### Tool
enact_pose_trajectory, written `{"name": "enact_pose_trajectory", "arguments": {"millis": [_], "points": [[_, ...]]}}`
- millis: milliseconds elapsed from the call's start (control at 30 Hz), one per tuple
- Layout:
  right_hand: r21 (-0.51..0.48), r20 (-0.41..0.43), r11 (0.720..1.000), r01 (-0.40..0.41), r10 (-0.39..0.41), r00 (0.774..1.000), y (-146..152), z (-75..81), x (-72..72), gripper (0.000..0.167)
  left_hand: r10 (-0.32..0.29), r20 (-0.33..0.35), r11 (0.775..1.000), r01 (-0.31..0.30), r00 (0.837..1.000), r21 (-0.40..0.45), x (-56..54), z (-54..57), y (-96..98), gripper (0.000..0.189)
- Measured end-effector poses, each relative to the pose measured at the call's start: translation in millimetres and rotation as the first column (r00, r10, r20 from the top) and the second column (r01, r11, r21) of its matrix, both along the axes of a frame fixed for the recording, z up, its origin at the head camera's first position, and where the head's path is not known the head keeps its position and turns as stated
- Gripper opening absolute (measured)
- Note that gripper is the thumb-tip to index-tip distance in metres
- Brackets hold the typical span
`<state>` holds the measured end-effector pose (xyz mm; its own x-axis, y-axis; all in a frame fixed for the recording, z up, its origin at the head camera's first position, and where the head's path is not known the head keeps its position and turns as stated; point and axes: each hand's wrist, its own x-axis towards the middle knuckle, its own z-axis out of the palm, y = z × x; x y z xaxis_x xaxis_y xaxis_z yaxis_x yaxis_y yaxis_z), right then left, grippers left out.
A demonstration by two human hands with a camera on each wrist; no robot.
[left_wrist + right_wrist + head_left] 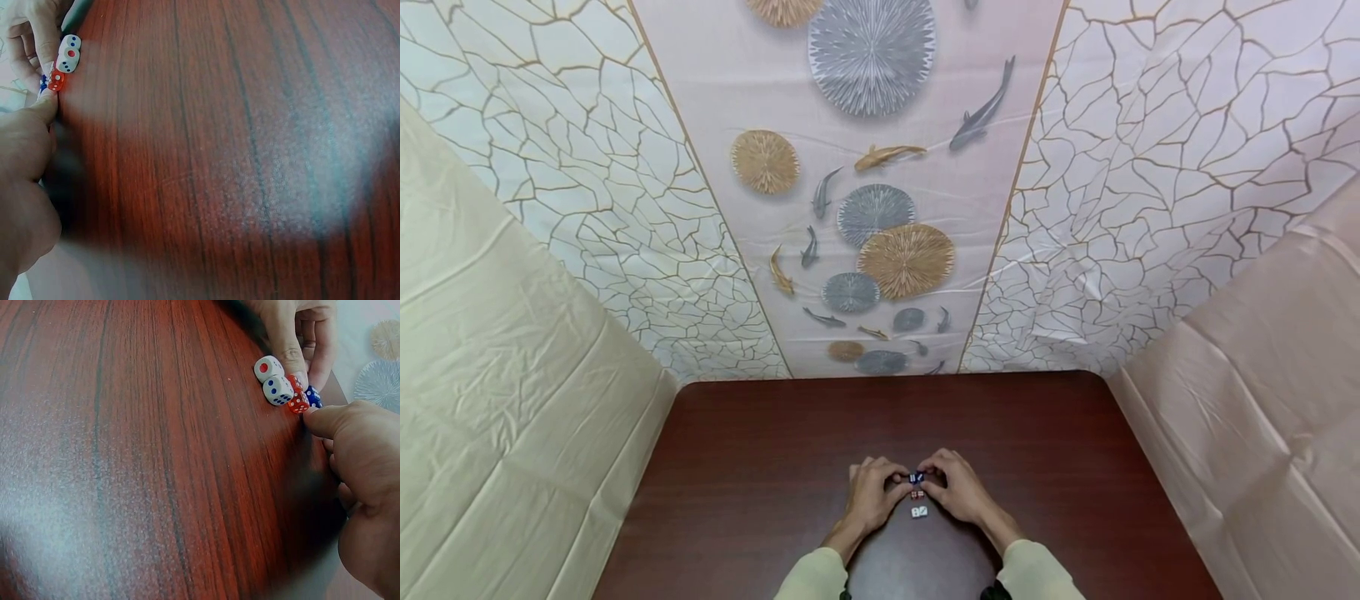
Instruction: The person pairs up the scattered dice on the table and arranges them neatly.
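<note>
Two blue dice (pixel 916 478) sit side by side on the table between the two hands. My left hand (pixel 872 492) pinches the pair's left side with thumb and fingertips. From the other side my right hand (pixel 958 490) pinches the right one, its thumb low and its index finger behind. Just nearer to me lies a pair of red dice (pixel 298 400), close to both thumbs. Nearer still is a pair of white dice (pixel 277 389) with blue and red pips. Fingers partly hide the blue dice in both wrist views.
A dark reddish-brown wooden table (pixel 760 433) lies under everything. Patterned cloth (pixel 880 250) with fish and round leaf shapes rises behind its far edge. Plain pale cloth walls (pixel 512 400) stand along the left and right sides.
</note>
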<state>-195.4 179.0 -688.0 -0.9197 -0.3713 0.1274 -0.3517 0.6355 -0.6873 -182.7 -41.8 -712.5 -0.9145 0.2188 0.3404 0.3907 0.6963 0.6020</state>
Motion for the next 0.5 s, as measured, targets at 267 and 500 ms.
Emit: {"name": "enact_pose_trajectory", "arguments": {"millis": [267, 500], "points": [[-0.019, -0.001, 1.000, 0.013, -0.013, 1.000, 0.5, 0.3, 0.8, 0.023, -0.035, -0.076, 0.999, 0.035, 0.997, -0.002, -2.5, -4.6, -4.9, 0.018], [-0.054, 0.034, 0.998, 0.017, -0.016, 0.999, 2.4, 4.4, 2.0, 0.025, -0.053, 0.002, 0.998, 0.053, 0.999, 0.034, -3.4, 4.3, -10.8, 0.018]]}}
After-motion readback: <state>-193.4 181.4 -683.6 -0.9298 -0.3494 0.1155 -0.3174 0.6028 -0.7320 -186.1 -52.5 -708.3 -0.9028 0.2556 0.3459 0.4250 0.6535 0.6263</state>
